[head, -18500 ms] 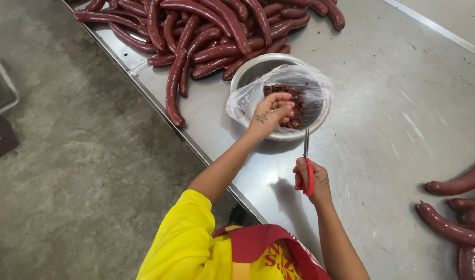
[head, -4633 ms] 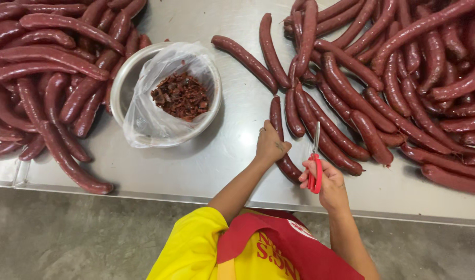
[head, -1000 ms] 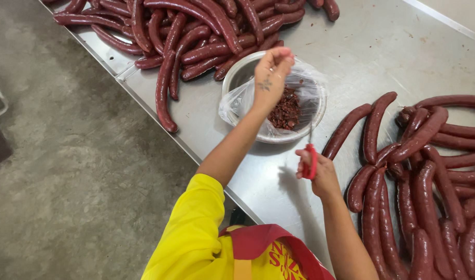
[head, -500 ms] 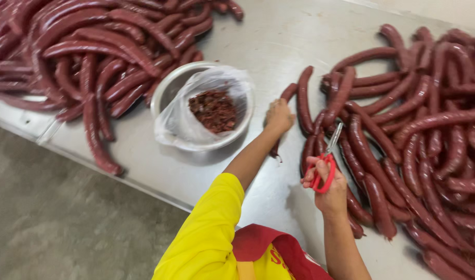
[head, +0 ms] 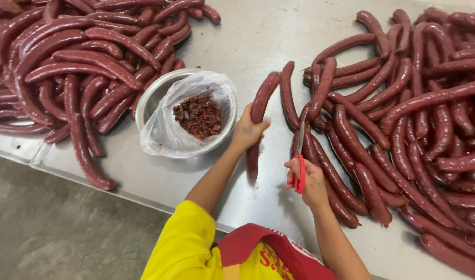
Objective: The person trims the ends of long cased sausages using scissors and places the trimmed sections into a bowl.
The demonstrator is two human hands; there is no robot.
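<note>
**Two hands at a sausage on a steel table, scissors in the right**

Head view. The left hand [head: 246, 132] is closed around the middle of a single dark red sausage [head: 262, 103] that lies lengthwise on the stainless-steel table [head: 258, 36]; the upper half of the sausage shows above the fingers, its lower end runs on beneath the hand toward the table's near edge. This sausage lies apart from both heaps, between the bowl and the right-hand heap. The right hand [head: 307, 179] is wrapped around the red handles of a pair of scissors [head: 300, 161], whose blades point away from the person and lie over the nearest sausages of the right-hand heap; whether the blades are parted or closed cannot be told. The two hands are near each other but not touching.

Left of the held sausage stands a metal bowl [head: 149, 101] lined with a clear plastic bag [head: 162, 137]; a small heap of dark reddish-brown trimmings [head: 198, 115] sits in its bottom. Beyond the bowl, at the left of the table, lies a large pile of sausages [head: 66, 67]. A second pile of sausages [head: 403, 119] fills the right side. The person wears a yellow sleeve [head: 183, 249] and a red apron [head: 279, 254]. A grey floor [head: 51, 233] shows below the table edge.
</note>
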